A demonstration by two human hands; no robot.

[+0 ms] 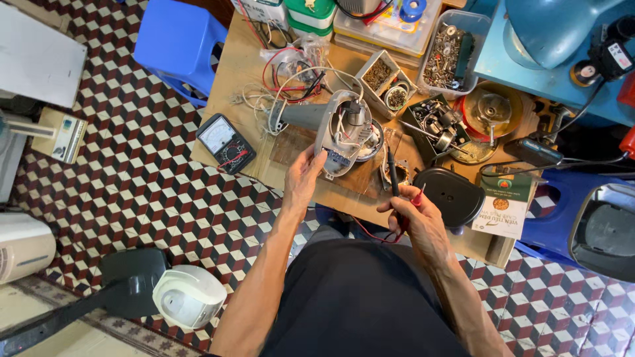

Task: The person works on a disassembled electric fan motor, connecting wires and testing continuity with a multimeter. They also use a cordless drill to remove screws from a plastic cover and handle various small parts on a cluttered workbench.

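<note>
Head view: left hand (pixel 303 177) is steadying the opened grey appliance housing (pixel 338 132) on the worktop (pixel 291 162); right hand (pixel 417 218) is gripping black and red meter probes (pixel 395 182), not yet touching wiring; multimeter (pixel 225 142) is lying nearby.

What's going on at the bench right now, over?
Left hand steadies the opened grey appliance housing. Right hand holds the black probe and red probe, off the housing. Meter left, loose wires behind.

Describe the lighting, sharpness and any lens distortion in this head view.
Head view: even, soft light, with only faint shadows under the opened grey appliance housing and the left hand; the analog multimeter is sharp; the right hand with the probes is slightly soft; wide-angle bending curves the tiled floor at the edges.
</note>
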